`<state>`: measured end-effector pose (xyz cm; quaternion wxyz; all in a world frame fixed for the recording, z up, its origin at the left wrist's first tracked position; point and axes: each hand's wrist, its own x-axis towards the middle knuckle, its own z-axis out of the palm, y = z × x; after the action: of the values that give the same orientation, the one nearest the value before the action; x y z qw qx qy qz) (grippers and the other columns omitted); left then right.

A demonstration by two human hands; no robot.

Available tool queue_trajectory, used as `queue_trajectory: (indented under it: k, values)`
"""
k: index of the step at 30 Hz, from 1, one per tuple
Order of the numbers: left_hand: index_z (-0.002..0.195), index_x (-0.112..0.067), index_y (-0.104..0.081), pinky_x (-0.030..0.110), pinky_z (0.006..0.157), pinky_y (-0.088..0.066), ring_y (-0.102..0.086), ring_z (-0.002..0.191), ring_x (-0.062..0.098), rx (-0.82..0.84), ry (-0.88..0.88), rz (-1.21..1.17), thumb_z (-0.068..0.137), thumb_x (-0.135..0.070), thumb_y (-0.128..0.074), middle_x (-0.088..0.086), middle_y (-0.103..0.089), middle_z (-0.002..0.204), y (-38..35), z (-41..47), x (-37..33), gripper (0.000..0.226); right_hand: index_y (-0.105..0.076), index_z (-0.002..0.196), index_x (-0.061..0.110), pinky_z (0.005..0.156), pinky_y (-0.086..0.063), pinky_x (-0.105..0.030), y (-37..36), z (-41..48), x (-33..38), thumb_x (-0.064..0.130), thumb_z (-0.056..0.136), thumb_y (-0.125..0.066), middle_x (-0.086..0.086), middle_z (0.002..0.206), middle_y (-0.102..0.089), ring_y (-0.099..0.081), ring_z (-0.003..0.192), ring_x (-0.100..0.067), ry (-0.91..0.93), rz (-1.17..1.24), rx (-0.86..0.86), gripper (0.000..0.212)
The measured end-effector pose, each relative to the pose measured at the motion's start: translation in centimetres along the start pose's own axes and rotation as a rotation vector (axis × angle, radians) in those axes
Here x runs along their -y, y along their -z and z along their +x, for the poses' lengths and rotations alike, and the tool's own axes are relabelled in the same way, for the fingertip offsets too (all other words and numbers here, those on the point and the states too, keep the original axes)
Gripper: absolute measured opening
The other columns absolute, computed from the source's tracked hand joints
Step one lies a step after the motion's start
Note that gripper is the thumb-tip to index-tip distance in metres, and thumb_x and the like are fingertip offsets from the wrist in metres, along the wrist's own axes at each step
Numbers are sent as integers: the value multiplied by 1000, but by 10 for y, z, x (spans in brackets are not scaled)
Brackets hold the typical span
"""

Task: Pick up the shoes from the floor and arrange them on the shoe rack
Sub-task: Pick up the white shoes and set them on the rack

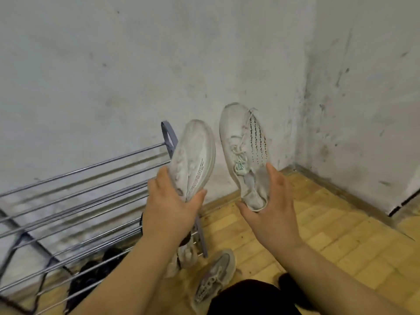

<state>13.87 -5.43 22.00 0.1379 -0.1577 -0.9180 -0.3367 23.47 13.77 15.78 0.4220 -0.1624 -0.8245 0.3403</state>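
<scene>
Each hand grips a white sneaker by the heel: left hand (169, 206) holding one sneaker (193, 153), right hand (271, 212) the other sneaker (244, 151), shoe rack (79, 189) beside the left hand.

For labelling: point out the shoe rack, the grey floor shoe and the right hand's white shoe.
shoe rack (91, 167), head view, on an upper rail.
grey shoe (212, 279), head view, on its laces.
white shoe (234, 133) in right hand (272, 214), head view, on its forefoot.

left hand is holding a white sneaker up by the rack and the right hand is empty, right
In the head view the right hand is not empty: it grips a second white sneaker by its heel. The left hand does hold a white sneaker up by the rack.
</scene>
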Motion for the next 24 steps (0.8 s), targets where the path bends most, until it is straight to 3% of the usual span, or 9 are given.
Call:
queue_trajectory:
  k: [2, 6, 9, 12, 19, 24]
  values:
    - [155, -23, -20, 46, 96, -49, -52, 123, 33, -39, 3, -10, 77, -70, -72, 8, -41, 137, 27, -2, -3, 105, -21, 157, 32, 108, -29, -25, 5, 4, 26, 35, 76, -88, -4, 149, -38, -34, 139, -18, 45, 7, -7, 105]
    - [153, -26, -21, 45, 92, -50, -53, 121, 30, -86, 19, -20, 76, -71, -72, 5, -42, 134, 71, -11, 2, 103, -19, 157, 34, 106, -32, -25, 6, 8, 64, 37, 77, -88, 2, 146, -36, -36, 136, -13, 110, 31, 45, 105]
    - [156, -25, -19, 44, 98, -47, -51, 128, 30, -138, 73, -13, 78, -70, -71, 6, -40, 145, 114, -21, 17, 105, -18, 157, 39, 106, -33, -23, 1, 10, 99, 39, 78, -87, 6, 149, -32, -36, 137, -9, 157, 92, 153, 105]
    - [157, -24, -18, 50, 102, -46, -51, 131, 35, -218, 128, 70, 78, -73, -68, 10, -39, 151, 170, -36, 48, 106, -23, 158, 35, 106, -34, -21, -11, 16, 139, 36, 77, -87, 7, 147, -35, -38, 132, -5, 274, 152, 279, 104]
    - [155, -17, -22, 52, 93, -48, -55, 120, 46, -285, 394, 359, 80, -73, -66, 20, -43, 140, 292, -93, 165, 103, -15, 157, 46, 103, -27, -19, -89, -18, 220, 46, 78, -82, 15, 151, -31, -32, 136, -4, 511, 48, 831, 104]
    - [128, -19, -39, 46, 77, -51, -59, 93, 34, -253, 630, 457, 77, -74, -69, 7, -46, 114, 344, -160, 263, 81, -15, 156, 48, 111, -30, -23, -180, -118, 215, 48, 80, -76, 14, 153, -29, -30, 142, -10, 559, -19, 1221, 98]
